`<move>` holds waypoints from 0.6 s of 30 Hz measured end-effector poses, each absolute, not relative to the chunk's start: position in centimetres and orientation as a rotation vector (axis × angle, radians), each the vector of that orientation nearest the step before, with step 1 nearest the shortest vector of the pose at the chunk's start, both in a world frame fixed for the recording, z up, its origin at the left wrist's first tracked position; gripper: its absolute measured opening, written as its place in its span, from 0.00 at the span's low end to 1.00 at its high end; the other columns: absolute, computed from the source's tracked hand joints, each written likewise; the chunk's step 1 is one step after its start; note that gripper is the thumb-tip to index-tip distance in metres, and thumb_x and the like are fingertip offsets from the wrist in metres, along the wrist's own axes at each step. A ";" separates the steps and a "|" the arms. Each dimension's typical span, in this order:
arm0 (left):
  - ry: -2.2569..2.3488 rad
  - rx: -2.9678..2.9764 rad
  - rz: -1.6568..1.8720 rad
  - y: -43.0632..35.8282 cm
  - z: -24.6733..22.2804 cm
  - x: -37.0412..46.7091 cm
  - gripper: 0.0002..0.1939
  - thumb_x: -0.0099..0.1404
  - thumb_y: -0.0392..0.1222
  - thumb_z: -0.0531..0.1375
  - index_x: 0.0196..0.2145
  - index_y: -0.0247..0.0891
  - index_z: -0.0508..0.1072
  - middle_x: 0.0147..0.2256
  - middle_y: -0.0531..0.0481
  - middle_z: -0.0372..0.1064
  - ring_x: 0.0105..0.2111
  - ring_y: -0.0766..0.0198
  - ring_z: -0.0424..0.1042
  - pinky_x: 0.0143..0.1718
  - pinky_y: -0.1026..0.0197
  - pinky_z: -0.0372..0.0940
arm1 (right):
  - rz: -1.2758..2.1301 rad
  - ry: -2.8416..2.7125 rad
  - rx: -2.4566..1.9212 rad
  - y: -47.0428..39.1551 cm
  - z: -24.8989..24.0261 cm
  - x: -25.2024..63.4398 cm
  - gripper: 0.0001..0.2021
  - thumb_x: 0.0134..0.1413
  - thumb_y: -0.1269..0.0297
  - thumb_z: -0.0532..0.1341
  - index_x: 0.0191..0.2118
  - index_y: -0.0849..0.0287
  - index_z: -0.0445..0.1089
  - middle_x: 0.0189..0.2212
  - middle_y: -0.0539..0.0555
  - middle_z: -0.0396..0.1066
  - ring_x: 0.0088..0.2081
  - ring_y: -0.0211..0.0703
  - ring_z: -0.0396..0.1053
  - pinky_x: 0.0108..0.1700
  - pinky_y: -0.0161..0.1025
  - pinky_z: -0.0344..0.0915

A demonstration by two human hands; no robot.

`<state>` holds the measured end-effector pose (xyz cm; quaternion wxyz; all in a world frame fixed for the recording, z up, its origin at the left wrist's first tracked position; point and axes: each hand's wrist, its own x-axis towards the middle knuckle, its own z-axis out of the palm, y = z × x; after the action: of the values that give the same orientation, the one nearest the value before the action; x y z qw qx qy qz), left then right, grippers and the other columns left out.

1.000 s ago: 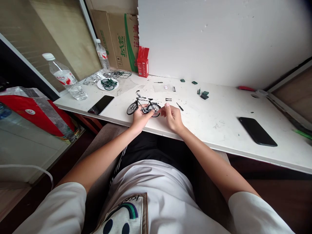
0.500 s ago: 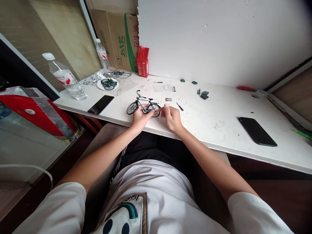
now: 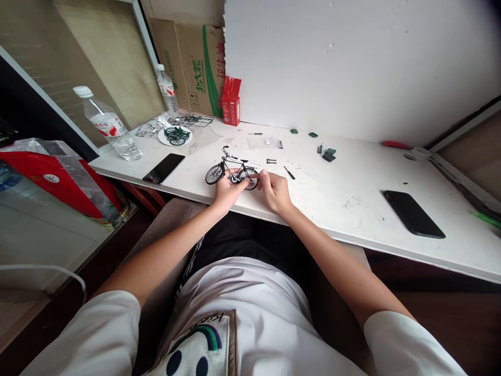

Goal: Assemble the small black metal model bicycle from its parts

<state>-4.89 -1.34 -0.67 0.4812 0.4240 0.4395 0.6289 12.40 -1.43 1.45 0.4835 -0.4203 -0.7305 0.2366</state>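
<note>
A small black model bicycle point(image 3: 215, 174) is held just above the front edge of the white table, its handlebar to the upper left. My left hand point(image 3: 228, 192) grips it from below, around the lower frame and near the rear wheel. At the rear wheel is my right hand point(image 3: 274, 189), its thumb and index finger closed; whatever they may pinch is too small to make out. Just beyond lie a small black part point(image 3: 271, 161) and a dark thin tool point(image 3: 289, 173).
A phone point(image 3: 164, 168), two bottles point(image 3: 111, 128) and a plate point(image 3: 160, 137) with green parts are at the left. A red box point(image 3: 231, 102) stands at the back. Dark green pieces point(image 3: 329, 154) and a black phone point(image 3: 414, 213) lie at the right.
The view has shifted slightly, so the table's items appear a little to the right. Both hands keep nearly the same pose at the bicycle.
</note>
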 end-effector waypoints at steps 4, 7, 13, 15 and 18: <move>1.074 1.038 1.531 -1.3 -0.7 -4.9 0.27 0.58 0.41 0.77 0.52 0.37 0.73 0.42 0.43 0.84 0.45 0.51 0.86 0.57 0.45 0.79 | 0.515 -1.710 -1.067 -1.6 1.4 12.4 0.42 0.75 0.26 0.44 0.31 0.53 0.80 0.27 0.57 0.77 0.33 0.52 0.75 0.44 0.48 0.69; 1.082 1.030 1.524 -1.3 -0.7 -5.0 0.27 0.58 0.40 0.77 0.52 0.38 0.74 0.42 0.43 0.84 0.44 0.51 0.86 0.57 0.45 0.79 | 0.574 -1.743 -1.025 -1.6 1.3 12.4 0.41 0.75 0.26 0.45 0.29 0.53 0.79 0.30 0.58 0.80 0.35 0.53 0.77 0.44 0.48 0.70; 1.090 1.038 1.535 -1.4 -0.7 -5.0 0.27 0.58 0.40 0.77 0.52 0.37 0.74 0.41 0.43 0.84 0.43 0.52 0.86 0.56 0.46 0.79 | 0.557 -1.711 -1.054 -1.5 1.2 12.5 0.42 0.76 0.27 0.44 0.27 0.53 0.78 0.29 0.57 0.79 0.33 0.52 0.76 0.44 0.48 0.70; 1.092 1.043 1.533 -1.4 -0.7 -5.0 0.27 0.57 0.39 0.77 0.51 0.37 0.74 0.41 0.43 0.84 0.44 0.52 0.86 0.56 0.46 0.78 | 0.558 -1.741 -1.051 -1.5 1.2 12.5 0.42 0.76 0.27 0.45 0.27 0.53 0.78 0.29 0.58 0.80 0.34 0.52 0.77 0.44 0.48 0.70; 1.098 1.061 1.529 -1.4 -0.6 -5.0 0.27 0.57 0.39 0.77 0.51 0.37 0.74 0.42 0.43 0.84 0.45 0.51 0.86 0.58 0.45 0.78 | 0.499 -1.706 -1.111 -1.5 1.3 12.5 0.42 0.78 0.30 0.44 0.28 0.54 0.79 0.25 0.57 0.77 0.32 0.52 0.76 0.42 0.48 0.69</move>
<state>-4.99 -1.41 -0.63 0.4711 0.4331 0.4481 0.6242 12.51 -1.50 1.25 0.4992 -0.4591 -0.7053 0.2063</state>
